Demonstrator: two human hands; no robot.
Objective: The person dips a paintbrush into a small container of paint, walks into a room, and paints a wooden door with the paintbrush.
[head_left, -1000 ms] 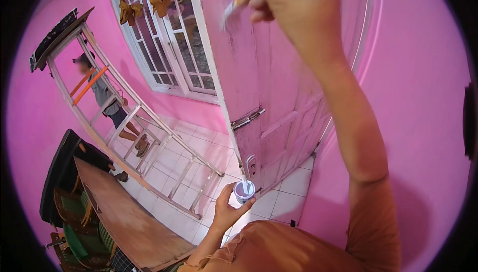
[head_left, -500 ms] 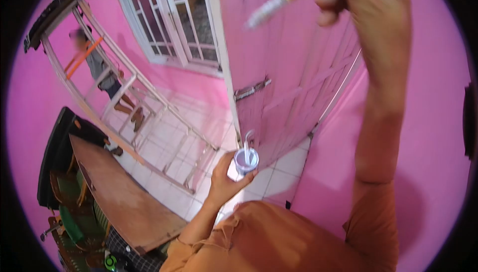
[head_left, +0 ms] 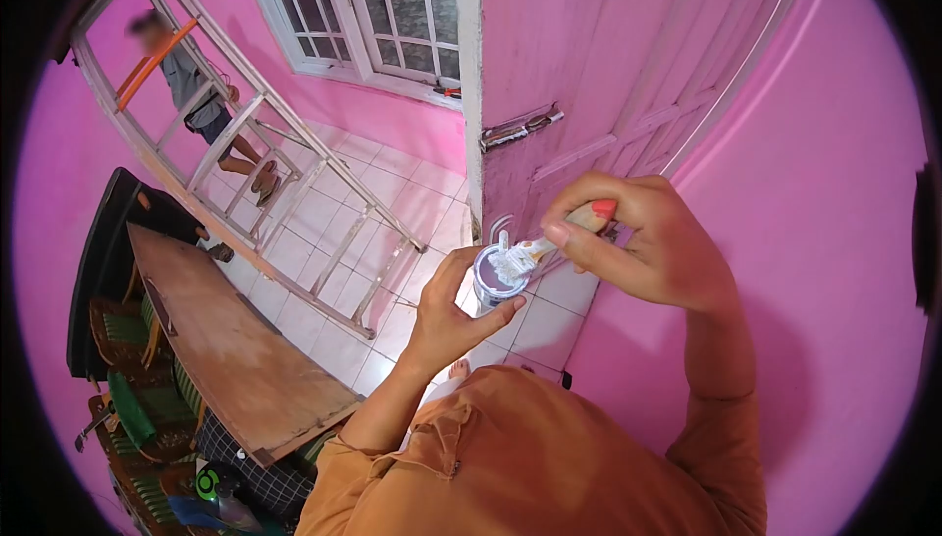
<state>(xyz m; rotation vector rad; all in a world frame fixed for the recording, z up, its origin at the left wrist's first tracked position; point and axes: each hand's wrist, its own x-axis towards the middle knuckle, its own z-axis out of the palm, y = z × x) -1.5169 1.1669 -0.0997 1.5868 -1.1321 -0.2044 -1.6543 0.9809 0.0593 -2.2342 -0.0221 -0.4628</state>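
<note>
A small paint can (head_left: 488, 293) sits upright in my left hand (head_left: 444, 315), its fingers and thumb wrapped round the side. My right hand (head_left: 643, 246) is closed on the handle of a paintbrush (head_left: 551, 241), which has a red tip at its end. The brush's white-coated bristles are at the can's mouth, over the opening. A white stick or handle stands up at the can's far rim. Just beyond the can is the pink panelled door (head_left: 579, 65), with a worn metal bolt (head_left: 522, 128) on it.
A metal stepladder (head_left: 260, 99) stands at the left, with a person (head_left: 191, 84) behind it. Near me at left lie a brown wooden board (head_left: 226, 340) and green-cushioned chairs (head_left: 128, 340). A white-framed window (head_left: 383, 6) is at the back, a pink wall (head_left: 834, 192) at right.
My right hand has come down from the upper right with the paintbrush, bringing its bristles to the can. The can in my left hand has shifted slightly up and right in view.
</note>
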